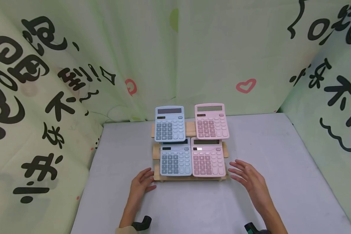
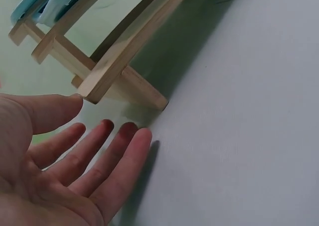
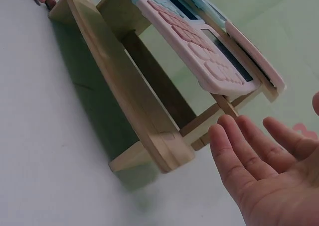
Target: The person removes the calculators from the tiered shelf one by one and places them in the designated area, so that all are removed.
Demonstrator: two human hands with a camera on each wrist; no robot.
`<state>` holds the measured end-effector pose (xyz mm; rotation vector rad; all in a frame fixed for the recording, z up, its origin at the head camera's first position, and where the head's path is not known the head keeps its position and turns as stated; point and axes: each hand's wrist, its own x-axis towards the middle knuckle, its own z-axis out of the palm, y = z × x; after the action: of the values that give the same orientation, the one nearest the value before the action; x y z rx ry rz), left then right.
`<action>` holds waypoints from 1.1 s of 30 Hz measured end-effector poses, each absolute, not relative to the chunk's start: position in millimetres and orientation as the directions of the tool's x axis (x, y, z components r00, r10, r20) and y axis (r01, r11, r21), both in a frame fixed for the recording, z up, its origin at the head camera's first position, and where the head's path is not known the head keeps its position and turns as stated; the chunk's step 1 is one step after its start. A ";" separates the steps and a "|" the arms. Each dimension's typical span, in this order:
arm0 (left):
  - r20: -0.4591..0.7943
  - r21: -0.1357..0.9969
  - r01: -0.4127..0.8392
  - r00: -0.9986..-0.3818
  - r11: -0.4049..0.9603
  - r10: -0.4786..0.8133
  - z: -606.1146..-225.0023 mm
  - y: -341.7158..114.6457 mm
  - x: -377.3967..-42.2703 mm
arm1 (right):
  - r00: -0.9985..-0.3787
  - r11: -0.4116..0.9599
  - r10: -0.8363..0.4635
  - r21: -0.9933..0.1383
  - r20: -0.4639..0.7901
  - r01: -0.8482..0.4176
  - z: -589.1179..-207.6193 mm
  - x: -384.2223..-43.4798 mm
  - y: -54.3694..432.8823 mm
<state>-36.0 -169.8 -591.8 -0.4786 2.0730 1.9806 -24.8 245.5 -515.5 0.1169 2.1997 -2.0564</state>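
A tiered wooden rack point(image 1: 190, 178) stands on the table and carries calculators in two rows. The upper row has a blue calculator point(image 1: 169, 124) at left and a pink one point(image 1: 212, 122) at right. Below them lean another blue calculator point(image 1: 175, 158) and another pink calculator point(image 1: 208, 158), side by side. Beside the rack's front left corner is my left hand point(image 1: 141, 184), its thumb tip right at the end of the front slat point(image 2: 102, 81). My right hand point(image 1: 251, 183) is at the rack's right side, palm toward it, fingers extended and holding nothing.
The rack stands on a white-covered table point(image 1: 125, 143). Behind it hangs a pale green curtain point(image 1: 207, 65) with a pink heart, and side curtains with black lettering flank the table. A black strap device point(image 1: 142, 223) is on the left wrist.
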 end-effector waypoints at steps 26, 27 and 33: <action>-0.445 0.893 -0.438 -0.893 -0.106 -0.057 -590.8 -155.9 -43.2 | -0.916 -0.119 -0.062 -0.908 -0.397 0.402 -525.5 -36.6 209.1; -0.447 0.892 -0.439 -0.892 -0.110 -0.063 -591.3 -155.3 -43.4 | -0.914 -0.125 -0.060 -0.906 -0.401 0.405 -526.4 -36.9 207.5; -0.461 0.884 -0.448 -0.882 -0.133 -0.094 -593.5 -152.6 -43.6 | -0.909 -0.161 -0.075 -0.895 -0.410 0.417 -532.2 -40.5 201.8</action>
<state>-43.6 -152.6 -593.5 -0.6106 1.8881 2.1091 -40.5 201.8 -532.2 0.3889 1.7861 -2.1364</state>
